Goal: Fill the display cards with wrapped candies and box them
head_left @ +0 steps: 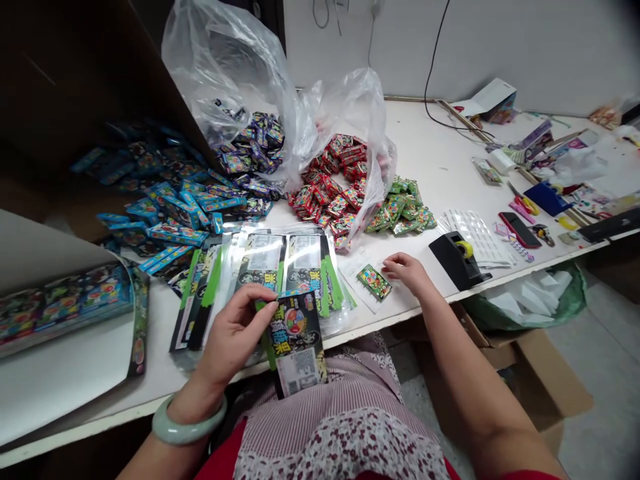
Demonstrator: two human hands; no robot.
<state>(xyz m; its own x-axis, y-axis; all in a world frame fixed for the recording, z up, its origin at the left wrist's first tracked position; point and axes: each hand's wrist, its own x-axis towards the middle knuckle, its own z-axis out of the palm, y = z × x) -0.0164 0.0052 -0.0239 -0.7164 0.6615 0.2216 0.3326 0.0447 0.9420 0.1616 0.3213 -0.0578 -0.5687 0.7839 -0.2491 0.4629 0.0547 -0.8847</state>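
Item: black printed card [295, 343], overhanging the desk's [430, 167] front edge, pinched in the left hand's [235, 333] grip. Right hand [405, 273], grip apparently spread, beside green packet [374, 281]. Risk: a slackened pinch could drop the card off the edge.

Jade bangle [189, 420] — floral striped apron [340, 433] over red top [220, 460].

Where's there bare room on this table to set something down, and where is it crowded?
White tabletop shows between the green packets and the tape dispenser, back toward the black cable. Crowded: left and centre, where blue packets, red packets and printed cards pile near the left hand, holding a card.
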